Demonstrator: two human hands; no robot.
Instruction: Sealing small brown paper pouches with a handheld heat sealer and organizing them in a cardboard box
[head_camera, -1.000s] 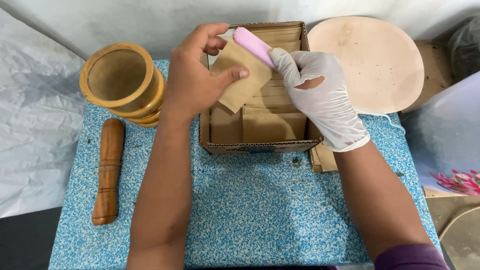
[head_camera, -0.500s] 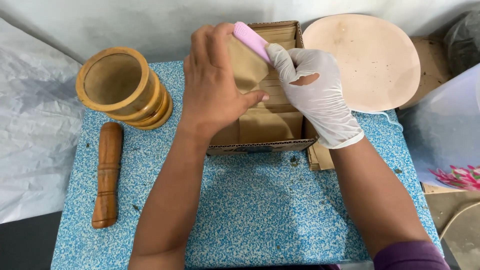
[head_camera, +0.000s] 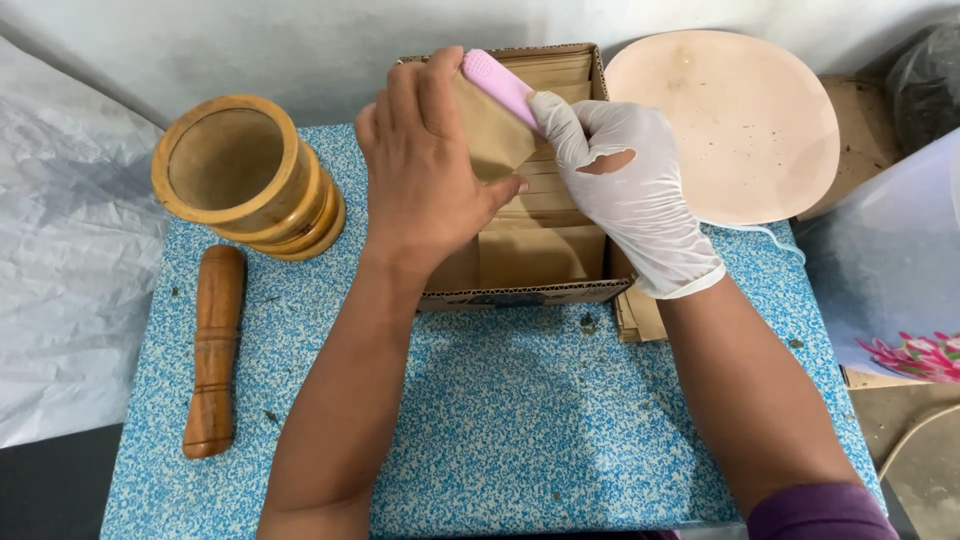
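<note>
**Two hands hold a paper bag over a box**

The bare left hand (head_camera: 425, 165) closes around a small brown paper bag (head_camera: 495, 135) above a cardboard box (head_camera: 520, 292) of bags. The gloved right hand (head_camera: 620, 190) pinches a pink scoop (head_camera: 498, 85) at the bag's mouth. If the bag tilts or the mouth collapses, its contents could spill into the box.
</note>
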